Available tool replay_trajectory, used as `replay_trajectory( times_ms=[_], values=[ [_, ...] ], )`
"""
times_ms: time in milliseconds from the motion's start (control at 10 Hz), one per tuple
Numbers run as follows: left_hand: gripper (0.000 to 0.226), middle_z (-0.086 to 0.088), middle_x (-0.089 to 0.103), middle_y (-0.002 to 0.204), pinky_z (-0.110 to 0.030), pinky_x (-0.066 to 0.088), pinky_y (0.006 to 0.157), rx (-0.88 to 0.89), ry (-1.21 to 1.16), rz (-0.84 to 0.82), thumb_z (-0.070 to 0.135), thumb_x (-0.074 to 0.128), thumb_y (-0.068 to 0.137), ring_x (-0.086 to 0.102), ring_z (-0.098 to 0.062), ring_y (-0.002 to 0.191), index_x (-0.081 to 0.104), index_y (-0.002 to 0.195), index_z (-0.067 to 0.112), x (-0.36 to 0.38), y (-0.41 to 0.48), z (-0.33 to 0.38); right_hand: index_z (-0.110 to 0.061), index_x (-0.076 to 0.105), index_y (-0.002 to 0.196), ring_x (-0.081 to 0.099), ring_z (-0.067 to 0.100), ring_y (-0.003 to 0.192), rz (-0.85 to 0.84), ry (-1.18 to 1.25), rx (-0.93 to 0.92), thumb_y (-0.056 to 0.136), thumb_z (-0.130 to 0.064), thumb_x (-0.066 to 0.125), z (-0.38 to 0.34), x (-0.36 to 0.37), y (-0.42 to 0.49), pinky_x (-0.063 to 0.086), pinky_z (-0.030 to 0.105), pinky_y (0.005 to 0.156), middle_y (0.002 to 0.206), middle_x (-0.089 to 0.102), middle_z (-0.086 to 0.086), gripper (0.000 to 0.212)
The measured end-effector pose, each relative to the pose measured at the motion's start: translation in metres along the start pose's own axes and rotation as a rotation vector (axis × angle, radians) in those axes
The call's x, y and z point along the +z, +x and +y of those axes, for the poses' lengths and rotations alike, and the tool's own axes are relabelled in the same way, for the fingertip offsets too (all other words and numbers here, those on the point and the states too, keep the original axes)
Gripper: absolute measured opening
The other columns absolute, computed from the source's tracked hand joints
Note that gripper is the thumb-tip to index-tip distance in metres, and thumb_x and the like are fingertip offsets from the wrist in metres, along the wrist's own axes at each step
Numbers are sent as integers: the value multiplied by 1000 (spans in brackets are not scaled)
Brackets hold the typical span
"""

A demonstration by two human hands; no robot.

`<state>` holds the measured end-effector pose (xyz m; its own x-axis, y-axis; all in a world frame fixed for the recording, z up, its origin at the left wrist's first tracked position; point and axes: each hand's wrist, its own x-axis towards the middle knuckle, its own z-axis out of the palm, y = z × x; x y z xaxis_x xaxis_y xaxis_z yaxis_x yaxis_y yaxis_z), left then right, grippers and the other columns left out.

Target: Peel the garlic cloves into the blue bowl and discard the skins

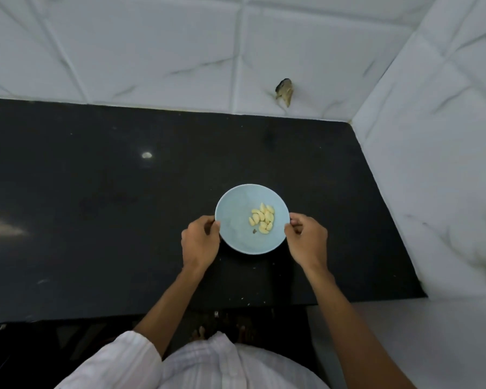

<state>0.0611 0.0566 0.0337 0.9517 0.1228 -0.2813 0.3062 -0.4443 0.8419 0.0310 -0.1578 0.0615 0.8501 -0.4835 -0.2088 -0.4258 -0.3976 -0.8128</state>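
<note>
The left hand (200, 242) and the right hand (307, 240) grip opposite sides of the pale blue bowl (236, 220), fingers curled round its rim. It sits on the black counter (96, 220), holding a cluster of peeled yellowish garlic cloves (262, 218) beside one dark fleck.

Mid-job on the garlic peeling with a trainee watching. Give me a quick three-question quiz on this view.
1. True or false: the left hand and the right hand each hold the rim of the blue bowl, on opposite sides.
2. Where do the garlic cloves lie? A) on the counter; B) in the bowl, toward its right side; C) on a plate.
3. What colour is the counter?

Key: 1 true. 2 B. 3 black.
</note>
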Motion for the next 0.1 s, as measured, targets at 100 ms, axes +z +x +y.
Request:
replay_trajectory(
  times_ms=[100],
  values=[
    [27,3,73,105,-43,59,94,12,31,8,23,57,103,71,-21,102,68,126,13,-1,-6,8,-14,70,121,62,5,91,18,-57,-30,97,-12,62,0,-3,-2,43,4,70,112,66,1,25]
  ],
)
